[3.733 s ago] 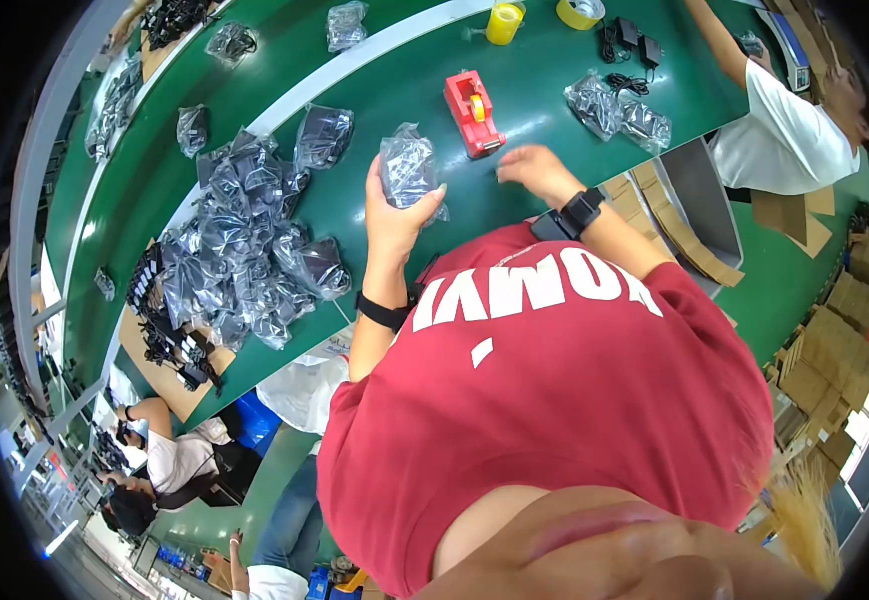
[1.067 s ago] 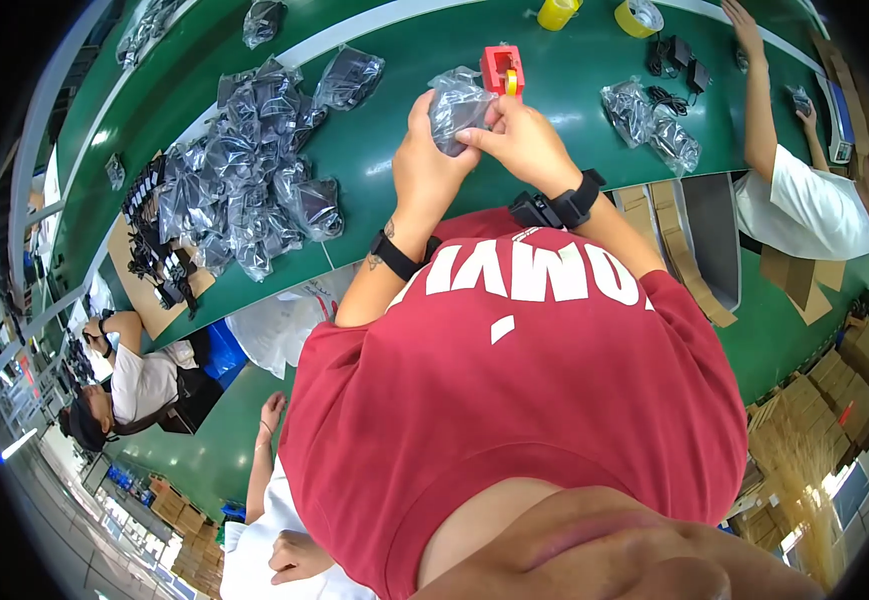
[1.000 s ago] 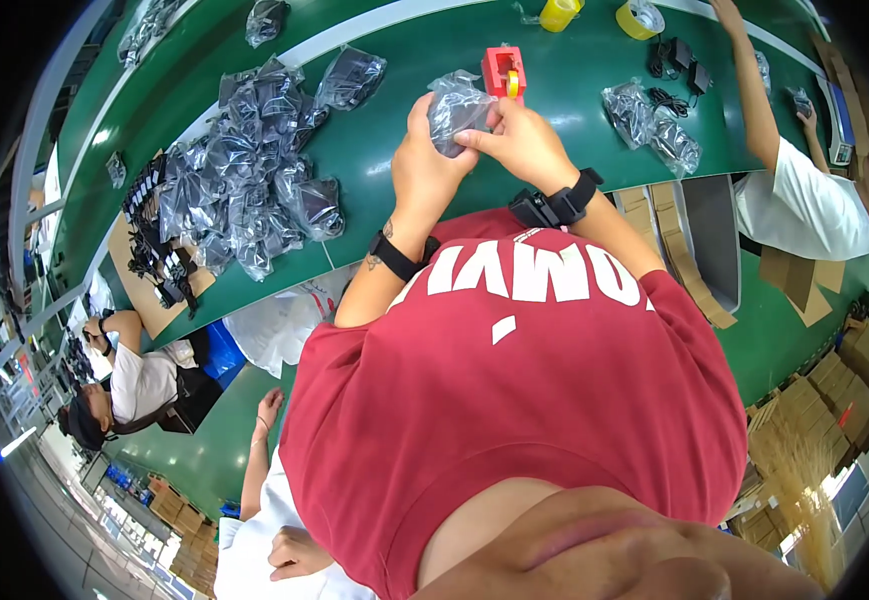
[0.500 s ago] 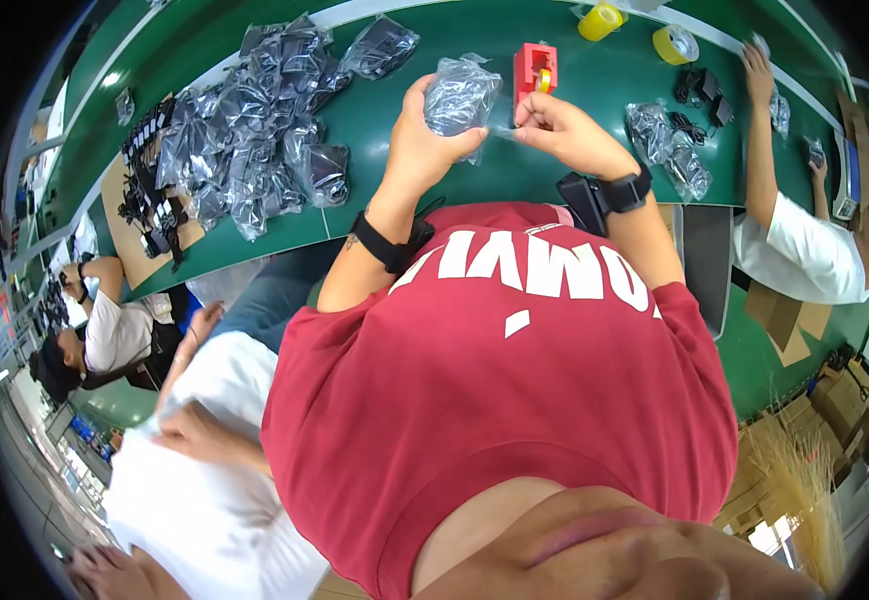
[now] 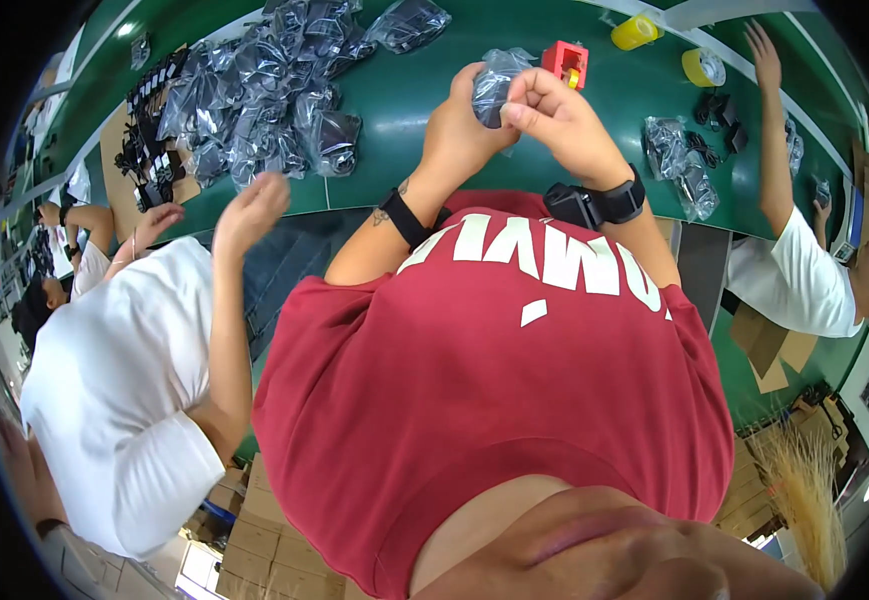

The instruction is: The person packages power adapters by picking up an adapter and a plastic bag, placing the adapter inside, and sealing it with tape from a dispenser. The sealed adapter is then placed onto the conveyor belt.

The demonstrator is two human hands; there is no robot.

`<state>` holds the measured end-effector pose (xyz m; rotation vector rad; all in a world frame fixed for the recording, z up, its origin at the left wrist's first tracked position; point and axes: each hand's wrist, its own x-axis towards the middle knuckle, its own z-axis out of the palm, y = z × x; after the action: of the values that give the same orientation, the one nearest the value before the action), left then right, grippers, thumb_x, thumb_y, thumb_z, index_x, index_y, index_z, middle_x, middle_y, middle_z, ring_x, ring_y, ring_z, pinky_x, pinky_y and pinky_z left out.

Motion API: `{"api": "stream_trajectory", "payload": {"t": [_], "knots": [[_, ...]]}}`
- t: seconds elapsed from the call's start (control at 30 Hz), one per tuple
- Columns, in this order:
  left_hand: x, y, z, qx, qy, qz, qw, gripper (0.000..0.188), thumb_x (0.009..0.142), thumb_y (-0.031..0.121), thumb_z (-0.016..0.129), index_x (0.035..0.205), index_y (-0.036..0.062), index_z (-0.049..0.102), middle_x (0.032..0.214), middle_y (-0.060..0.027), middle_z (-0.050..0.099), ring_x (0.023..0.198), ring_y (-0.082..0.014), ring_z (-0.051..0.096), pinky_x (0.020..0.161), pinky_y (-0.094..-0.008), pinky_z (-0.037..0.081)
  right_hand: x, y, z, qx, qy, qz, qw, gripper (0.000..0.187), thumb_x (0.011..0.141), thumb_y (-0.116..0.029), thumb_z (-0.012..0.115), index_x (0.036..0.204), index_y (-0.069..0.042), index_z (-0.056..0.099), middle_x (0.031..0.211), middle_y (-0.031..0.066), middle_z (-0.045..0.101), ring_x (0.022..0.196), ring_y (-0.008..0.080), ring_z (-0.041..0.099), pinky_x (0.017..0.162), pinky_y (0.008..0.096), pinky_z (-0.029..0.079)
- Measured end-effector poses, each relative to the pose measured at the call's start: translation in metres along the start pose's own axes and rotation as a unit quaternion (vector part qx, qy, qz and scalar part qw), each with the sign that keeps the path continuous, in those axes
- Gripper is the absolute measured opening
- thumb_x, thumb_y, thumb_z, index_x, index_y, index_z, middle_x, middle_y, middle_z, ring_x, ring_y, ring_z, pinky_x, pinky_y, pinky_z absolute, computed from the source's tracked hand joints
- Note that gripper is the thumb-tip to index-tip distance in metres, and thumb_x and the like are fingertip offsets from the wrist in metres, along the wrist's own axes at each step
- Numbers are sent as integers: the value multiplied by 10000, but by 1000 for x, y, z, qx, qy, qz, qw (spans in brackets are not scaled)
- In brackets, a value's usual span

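My left hand [image 5: 454,128] is closed around a clear plastic bag [image 5: 492,88] with something dark inside, held up over the green table. My right hand [image 5: 572,128] meets it from the right, thumb and forefinger pinched together against the bag's side. Whatever lies between those fingertips is too small to make out. Just beyond my right hand stands a red tape dispenser [image 5: 557,58] with a small yellow roll.
A heap of bagged dark items [image 5: 264,95] covers the table's left, beside black adapters on cardboard [image 5: 144,150]. Yellow tape rolls [image 5: 636,33], more bags [image 5: 666,145] and black adapters [image 5: 719,120] lie to the right. Co-workers in white sit on both sides.
My right hand has moved from beside the dispenser onto the bag, and the bag has turned in my left hand. The left co-worker has raised a hand toward the heap.
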<state>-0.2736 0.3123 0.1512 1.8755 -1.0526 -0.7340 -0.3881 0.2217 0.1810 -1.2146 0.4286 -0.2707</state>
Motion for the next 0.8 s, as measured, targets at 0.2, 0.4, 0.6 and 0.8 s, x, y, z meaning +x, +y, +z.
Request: {"api": "stream_trajectory", "payload": {"t": [0.2, 0.4, 0.6, 0.8], "knots": [[-3, 0, -1, -37, -14, -43, 998, 750, 573, 254, 732, 1189, 28, 367, 988, -171, 567, 857, -238, 592, 701, -304, 474, 3, 3, -10, 141, -9, -21, 990, 135, 834, -104, 521, 932, -64, 437, 826, 40, 512, 825, 172, 537, 789, 314, 421], [-2, -3, -5, -42, -8, -47, 998, 741, 576, 238, 728, 1190, 30, 368, 973, -162, 570, 846, -229, 592, 694, -298, 478, -10, -1, -17, 180, -16, -20, 983, 271, 828, -121, 535, 1051, -62, 392, 861, 42, 483, 936, 237, 537, 874, 405, 407], [-2, -8, -1, -51, -17, -21, 998, 770, 582, 235, 714, 1204, 2, 324, 933, -184, 588, 808, -267, 606, 668, -314, 478, -23, -9, -26, 168, -48, -82, 981, 478, 824, -141, 539, 1233, -91, 298, 918, 56, 471, 1055, 320, 485, 905, 528, 363], [4, -14, -6, -380, -3, -163, 910, 777, 601, 103, 743, 1219, -24, 288, 962, -141, 526, 839, -175, 556, 597, -247, 491, -32, -11, -21, 266, -75, -85, 957, 613, 833, -145, 520, 1329, -146, 161, 1009, 76, 426, 1122, 389, 411, 840, 546, 405]]}}
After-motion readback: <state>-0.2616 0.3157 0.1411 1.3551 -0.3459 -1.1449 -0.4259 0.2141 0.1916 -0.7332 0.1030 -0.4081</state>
